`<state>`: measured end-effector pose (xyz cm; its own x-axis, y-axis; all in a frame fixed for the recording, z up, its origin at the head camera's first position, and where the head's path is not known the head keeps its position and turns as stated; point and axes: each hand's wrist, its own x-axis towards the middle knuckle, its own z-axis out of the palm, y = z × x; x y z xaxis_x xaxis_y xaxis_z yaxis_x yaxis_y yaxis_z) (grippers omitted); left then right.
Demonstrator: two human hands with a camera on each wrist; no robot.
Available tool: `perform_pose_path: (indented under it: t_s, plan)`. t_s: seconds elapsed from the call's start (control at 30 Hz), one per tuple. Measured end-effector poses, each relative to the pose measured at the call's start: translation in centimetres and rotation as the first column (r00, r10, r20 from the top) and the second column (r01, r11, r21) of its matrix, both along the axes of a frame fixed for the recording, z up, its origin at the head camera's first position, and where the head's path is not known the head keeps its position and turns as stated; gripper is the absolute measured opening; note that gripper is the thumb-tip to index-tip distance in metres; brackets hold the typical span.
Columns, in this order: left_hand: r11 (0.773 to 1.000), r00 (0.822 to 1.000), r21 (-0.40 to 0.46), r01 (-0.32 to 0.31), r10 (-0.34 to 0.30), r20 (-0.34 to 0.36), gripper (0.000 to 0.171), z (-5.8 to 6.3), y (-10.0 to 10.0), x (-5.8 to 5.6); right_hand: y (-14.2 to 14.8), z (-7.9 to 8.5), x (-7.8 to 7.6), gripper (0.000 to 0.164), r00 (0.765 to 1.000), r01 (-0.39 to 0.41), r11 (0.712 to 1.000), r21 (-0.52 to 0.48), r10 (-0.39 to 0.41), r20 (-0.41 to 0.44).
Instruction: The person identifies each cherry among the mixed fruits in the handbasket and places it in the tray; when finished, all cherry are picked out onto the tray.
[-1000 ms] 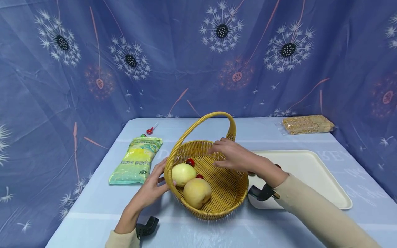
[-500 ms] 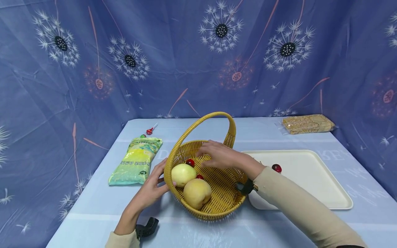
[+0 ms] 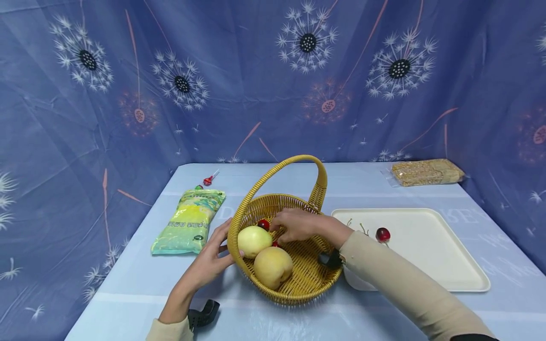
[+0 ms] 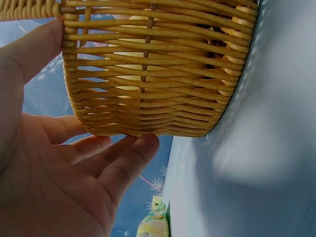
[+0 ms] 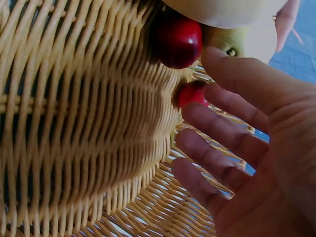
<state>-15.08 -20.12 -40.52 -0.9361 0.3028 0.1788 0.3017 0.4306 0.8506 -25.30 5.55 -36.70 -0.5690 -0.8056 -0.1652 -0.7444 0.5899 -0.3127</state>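
Observation:
A yellow wicker basket [image 3: 307, 279] with a tall arched handle stands mid-table. It holds a pale green round fruit [image 3: 253, 241], a yellow round fruit [image 3: 273, 267] and two red cherries [image 3: 263, 225]. At the basket's left side my left hand [image 3: 211, 258] holds it, thumb over the rim and fingers against the outer weave [image 4: 153, 74]. My right hand [image 3: 296, 225] reaches inside, fingers bent loosely around the nearer cherry [image 3: 276, 244]. In the right wrist view, thumb and fingertips [image 5: 195, 113] are close beside a cherry [image 5: 192, 94]; contact is unclear.
To the right lies a cream tray [image 3: 431, 255] bearing a cherry [image 3: 383, 235] and some stems, partly hidden by my right arm. A green-yellow packet [image 3: 189, 222] and a lollipop [image 3: 209, 180] lie left. A wrapped brown snack block [image 3: 426, 172] is at the back right.
My right hand has moved left and lower into the basket, towards the cherries. The cherry on the tray has come into view from behind the arm. My left hand keeps its place.

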Motion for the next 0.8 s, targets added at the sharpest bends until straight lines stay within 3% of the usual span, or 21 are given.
perform_pose_path:
  t_s: [0.3, 0.57, 0.8]
  plan:
    - [1.0, 1.0, 0.005, -0.005, 0.005, 0.016, 0.074, 0.1, 0.1, 0.1, -0.4, -0.8, 0.2, 0.026, 0.997, -0.071, 0.997, 0.03, 0.071, -0.006]
    - [1.0, 1.0, 0.003, 0.005, -0.005, -0.014, 0.074, 0.0, 0.1, 0.0, -0.5, -1.1, 0.1, 0.017, 0.994, -0.106, 0.993, 0.047, 0.107, -0.01]
    - [1.0, 1.0, -0.005, -0.002, 0.002, -0.014, 0.073, -0.1, 0.1, -0.1, -0.2, -1.1, 0.1, 0.016, 0.995, -0.086, 0.995, 0.048, 0.088, -0.044]
